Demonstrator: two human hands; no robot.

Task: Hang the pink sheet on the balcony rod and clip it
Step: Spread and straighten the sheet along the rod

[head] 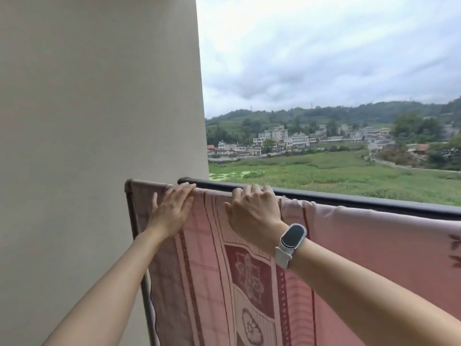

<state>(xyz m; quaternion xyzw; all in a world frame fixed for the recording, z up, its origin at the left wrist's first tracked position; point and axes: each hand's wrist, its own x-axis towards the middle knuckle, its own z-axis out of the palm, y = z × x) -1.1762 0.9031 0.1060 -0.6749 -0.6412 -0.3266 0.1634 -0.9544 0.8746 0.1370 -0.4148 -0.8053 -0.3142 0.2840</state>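
The pink sheet (249,283), patterned with darker red borders and flowers, hangs draped over a rod (149,183) whose dark frame runs down its left edge. My left hand (172,211) lies flat against the sheet just below the top fold, fingers straight and reaching the rod. My right hand (254,211), with a white smartwatch on its wrist, has its fingers curled over the sheet-covered top edge; the thumb stays on the near side. To the right of that hand the sheet is bunched and wrinkled. No clip is in view.
A dark balcony rail (349,199) runs just behind the sheet's top edge, from the middle to the right. A plain beige wall (99,108) fills the left side. Beyond the rail lie green fields, houses and hills.
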